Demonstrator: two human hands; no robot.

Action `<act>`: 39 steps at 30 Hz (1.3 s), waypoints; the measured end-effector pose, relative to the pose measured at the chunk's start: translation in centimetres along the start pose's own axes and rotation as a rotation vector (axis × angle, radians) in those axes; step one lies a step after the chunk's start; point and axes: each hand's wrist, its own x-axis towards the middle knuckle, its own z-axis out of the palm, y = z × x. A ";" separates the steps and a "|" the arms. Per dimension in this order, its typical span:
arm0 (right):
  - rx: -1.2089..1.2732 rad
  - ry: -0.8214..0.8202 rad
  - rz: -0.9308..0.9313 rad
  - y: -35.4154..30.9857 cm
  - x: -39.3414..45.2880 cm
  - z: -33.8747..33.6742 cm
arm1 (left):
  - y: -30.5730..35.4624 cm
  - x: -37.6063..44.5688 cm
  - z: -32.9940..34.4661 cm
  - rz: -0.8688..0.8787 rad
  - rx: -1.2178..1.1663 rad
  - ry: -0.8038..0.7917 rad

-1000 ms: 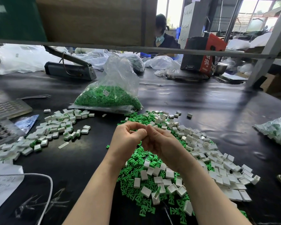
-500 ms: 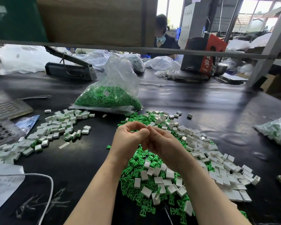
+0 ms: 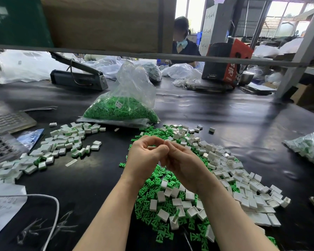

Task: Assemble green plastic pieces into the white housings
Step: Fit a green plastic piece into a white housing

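The red and black carton [image 3: 227, 64], standing behind and to the right of the clear bag of green pieces [image 3: 121, 105], bears large white Chinese characters on its red side, too distorted to read with certainty. A small white label [image 3: 119, 105] on that bag carries print too small to read. The sheet of paper [image 3: 2, 212], well to the bag's front left, shows faint illegible writing.

A: What's the room like?
B: A black desk [image 3: 216, 113] under a grey metal shelf rail [image 3: 170, 56].
A: Light?
B: Daylight from windows [image 3: 286, 17] past the desk's far right corner.
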 end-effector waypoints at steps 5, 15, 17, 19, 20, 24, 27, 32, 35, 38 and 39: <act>0.014 -0.010 0.007 -0.1 -0.1 0.1 | 0.1 0.0 0.1 0.013 -0.001 0.000; 0.000 0.007 0.017 0.0 0.1 0.4 | -0.2 0.0 -0.3 -0.007 -0.043 -0.014; -0.018 0.027 0.048 0.0 0.1 0.6 | -0.2 0.1 -0.5 -0.052 -0.074 -0.010; -0.032 0.024 0.094 -0.2 0.1 0.5 | -0.3 0.2 -0.6 -0.117 -0.098 0.017; -0.060 0.014 0.106 -0.3 0.1 0.4 | -0.3 0.1 -0.7 -0.152 -0.123 0.026; -0.306 0.143 0.084 -0.8 -0.1 -0.3 | -0.4 0.5 -1.7 -0.257 -0.254 0.076; -0.475 0.357 0.040 -1.3 -0.2 -1.6 | -0.6 1.1 -3.7 -0.404 -0.403 0.274; -0.930 0.614 0.047 -1.7 -0.8 -4.7 | -1.3 1.9 -8.0 -0.537 -0.811 0.563; -1.279 0.632 0.165 -1.3 -0.9 -5.8 | -1.7 2.3 -9.7 -0.546 -0.930 0.642; -1.448 0.514 0.225 -0.7 -0.6 -6.0 | -2.1 2.4 -10.4 -0.516 -0.951 0.707; -1.449 0.450 0.241 -0.4 -0.4 -6.0 | -2.1 2.4 -10.6 -0.493 -0.960 0.720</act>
